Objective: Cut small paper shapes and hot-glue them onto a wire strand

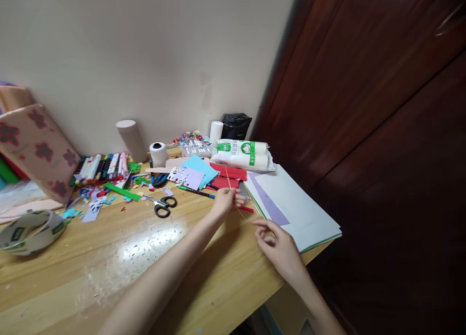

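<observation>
My left hand (225, 202) is over the right part of the table, its thumb and forefinger pinching a thin white thread (229, 177). The thread runs up from the pinch towards a pack of paper cups and also trails below the palm. A spool of white thread (158, 154) stands further back on the left. My right hand (278, 245) hovers by the table's front right edge, beside the white paper sheets (302, 204). Its fingers are loosely bent, with the forefinger stretched towards the left hand and no object visible in them. A red strip (246, 209) lies beneath the left hand.
Black-handled scissors (162, 206) lie left of my left hand, near colourful paper scraps and several markers (104, 167). Wrapped paper cups (243, 153) lie at the back. A tape roll (32, 232) rests far left. A dark wooden cabinet (378, 131) borders the right side.
</observation>
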`<action>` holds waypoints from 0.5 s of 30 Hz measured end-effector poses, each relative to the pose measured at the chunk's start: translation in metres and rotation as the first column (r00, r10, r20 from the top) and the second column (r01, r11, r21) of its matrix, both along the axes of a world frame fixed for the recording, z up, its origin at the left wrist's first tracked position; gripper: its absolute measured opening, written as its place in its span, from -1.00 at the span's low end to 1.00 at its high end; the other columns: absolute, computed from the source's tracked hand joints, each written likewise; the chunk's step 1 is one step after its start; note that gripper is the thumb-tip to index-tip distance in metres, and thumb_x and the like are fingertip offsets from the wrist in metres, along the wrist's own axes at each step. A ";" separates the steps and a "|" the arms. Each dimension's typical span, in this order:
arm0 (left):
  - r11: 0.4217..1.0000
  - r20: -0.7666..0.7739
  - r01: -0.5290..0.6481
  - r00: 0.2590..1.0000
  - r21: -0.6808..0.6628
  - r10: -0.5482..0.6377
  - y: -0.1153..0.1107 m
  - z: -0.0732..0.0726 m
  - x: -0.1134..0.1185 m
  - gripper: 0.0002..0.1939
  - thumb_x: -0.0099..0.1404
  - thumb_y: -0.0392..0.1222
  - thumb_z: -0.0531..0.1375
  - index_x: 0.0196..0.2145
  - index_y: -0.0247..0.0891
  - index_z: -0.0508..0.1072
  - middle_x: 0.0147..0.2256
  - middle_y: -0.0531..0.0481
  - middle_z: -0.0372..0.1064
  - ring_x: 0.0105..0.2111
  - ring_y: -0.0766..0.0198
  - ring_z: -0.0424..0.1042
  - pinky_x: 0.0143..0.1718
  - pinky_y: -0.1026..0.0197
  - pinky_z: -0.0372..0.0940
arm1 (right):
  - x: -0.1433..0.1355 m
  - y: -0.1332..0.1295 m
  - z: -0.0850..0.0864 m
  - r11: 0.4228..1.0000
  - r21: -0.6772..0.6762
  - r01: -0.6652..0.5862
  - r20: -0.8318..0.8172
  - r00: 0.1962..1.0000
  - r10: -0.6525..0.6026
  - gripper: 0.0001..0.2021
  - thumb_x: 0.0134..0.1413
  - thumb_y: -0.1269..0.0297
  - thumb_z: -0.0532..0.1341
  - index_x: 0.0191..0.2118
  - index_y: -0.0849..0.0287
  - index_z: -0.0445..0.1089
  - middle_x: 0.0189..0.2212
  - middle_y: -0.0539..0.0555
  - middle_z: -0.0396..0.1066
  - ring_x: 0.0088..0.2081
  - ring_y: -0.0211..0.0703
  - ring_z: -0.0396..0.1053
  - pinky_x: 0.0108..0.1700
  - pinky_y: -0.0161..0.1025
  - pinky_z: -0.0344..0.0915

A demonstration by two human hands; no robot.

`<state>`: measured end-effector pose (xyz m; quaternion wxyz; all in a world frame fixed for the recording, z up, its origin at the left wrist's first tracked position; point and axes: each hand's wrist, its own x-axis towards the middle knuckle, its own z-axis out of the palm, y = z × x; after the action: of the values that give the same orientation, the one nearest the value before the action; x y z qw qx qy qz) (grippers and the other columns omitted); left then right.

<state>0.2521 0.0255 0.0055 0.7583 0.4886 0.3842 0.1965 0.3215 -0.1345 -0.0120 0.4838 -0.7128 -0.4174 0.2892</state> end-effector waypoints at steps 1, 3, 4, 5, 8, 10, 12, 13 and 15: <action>0.998 0.005 0.043 0.999 -0.047 -0.043 -0.009 0.003 0.000 -0.70 0.39 -0.31 -0.16 -0.38 -0.40 0.31 -0.48 -0.18 0.46 -0.58 0.39 0.41 -0.46 0.37 0.27 | 0.000 -0.015 0.004 0.999 -0.042 0.004 -0.040 0.999 -0.006 -0.70 -0.09 0.27 0.16 -0.17 0.24 0.36 -0.45 0.03 0.27 -0.50 -0.27 0.30 -0.45 -0.35 0.28; 0.980 0.015 0.143 0.990 -0.140 -0.143 -0.027 0.008 0.000 -0.68 0.39 -0.29 -0.14 -0.41 -0.40 0.31 -0.55 -0.16 0.44 -0.63 0.36 0.40 -0.49 0.33 0.28 | -0.001 -0.041 0.010 0.992 -0.129 0.010 -0.122 0.992 -0.026 -0.66 -0.14 0.27 0.19 -0.16 0.25 0.37 -0.48 0.00 0.25 -0.50 -0.27 0.28 -0.45 -0.36 0.28; 0.966 0.014 0.185 0.983 -0.179 -0.185 -0.035 0.010 0.001 -0.69 0.38 -0.30 -0.13 -0.42 -0.40 0.32 -0.57 -0.16 0.44 -0.64 0.34 0.40 -0.51 0.32 0.28 | -0.003 -0.051 0.012 0.984 -0.177 -0.006 -0.165 0.986 -0.023 -0.64 -0.15 0.28 0.20 -0.15 0.26 0.37 -0.48 0.01 0.25 -0.48 -0.26 0.29 -0.43 -0.36 0.28; 0.953 0.013 0.216 0.976 -0.213 -0.219 -0.042 0.012 0.001 -0.68 0.38 -0.31 -0.13 -0.43 -0.41 0.32 -0.59 -0.16 0.44 -0.64 0.34 0.41 -0.51 0.32 0.28 | -0.005 -0.059 0.014 0.979 -0.204 0.003 -0.198 0.979 -0.044 -0.64 -0.17 0.29 0.21 -0.15 0.26 0.38 -0.50 0.00 0.24 -0.47 -0.24 0.29 -0.43 -0.35 0.29; 0.919 -0.007 0.263 0.961 -0.293 -0.277 -0.056 0.012 0.006 -0.65 0.37 -0.34 -0.16 -0.46 -0.41 0.32 -0.62 -0.17 0.43 -0.64 0.32 0.42 -0.51 0.31 0.29 | -0.010 -0.072 0.016 0.975 -0.220 0.037 -0.289 0.952 -0.102 -0.65 -0.18 0.27 0.23 -0.17 0.25 0.41 -0.52 -0.01 0.21 -0.47 -0.23 0.26 -0.44 -0.34 0.29; 0.911 -0.020 0.260 0.960 -0.321 -0.281 -0.061 0.012 0.008 -0.64 0.37 -0.36 -0.18 -0.46 -0.41 0.31 -0.61 -0.16 0.44 -0.63 0.34 0.43 -0.49 0.32 0.30 | -0.010 -0.075 0.018 0.975 -0.222 0.031 -0.348 0.931 -0.109 -0.66 -0.17 0.25 0.23 -0.18 0.23 0.42 -0.52 -0.02 0.19 -0.51 -0.27 0.22 -0.46 -0.33 0.28; 0.906 -0.026 0.246 0.962 -0.346 -0.271 -0.067 0.013 0.007 -0.65 0.37 -0.37 -0.19 -0.44 -0.41 0.31 -0.59 -0.17 0.45 -0.61 0.34 0.44 -0.46 0.32 0.31 | -0.006 -0.079 0.021 0.970 -0.240 -0.039 -0.408 0.911 -0.064 -0.65 -0.15 0.26 0.23 -0.15 0.20 0.42 -0.51 -0.02 0.19 -0.54 -0.30 0.21 -0.45 -0.32 0.29; 0.904 -0.027 0.236 0.965 -0.356 -0.262 -0.070 0.015 0.005 -0.65 0.37 -0.38 -0.20 -0.43 -0.42 0.31 -0.57 -0.19 0.46 -0.60 0.33 0.45 -0.44 0.31 0.31 | -0.003 -0.082 0.023 0.965 -0.250 -0.081 -0.433 0.901 -0.037 -0.65 -0.14 0.27 0.23 -0.14 0.18 0.42 -0.50 -0.02 0.20 -0.54 -0.31 0.21 -0.43 -0.31 0.30; 0.906 -0.023 0.214 0.971 -0.364 -0.238 -0.077 0.021 0.002 -0.66 0.36 -0.37 -0.20 -0.39 -0.44 0.32 -0.52 -0.24 0.48 -0.56 0.30 0.47 -0.42 0.28 0.32 | 0.003 -0.088 0.025 0.950 -0.264 -0.169 -0.477 0.879 0.024 -0.65 -0.12 0.28 0.24 -0.12 0.15 0.41 -0.50 -0.03 0.20 -0.55 -0.32 0.20 -0.38 -0.28 0.32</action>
<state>0.2538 -0.0511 0.0268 0.8391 0.3893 0.3796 0.0173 0.3247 -0.2228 0.0129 0.4421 -0.6645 -0.2754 0.5358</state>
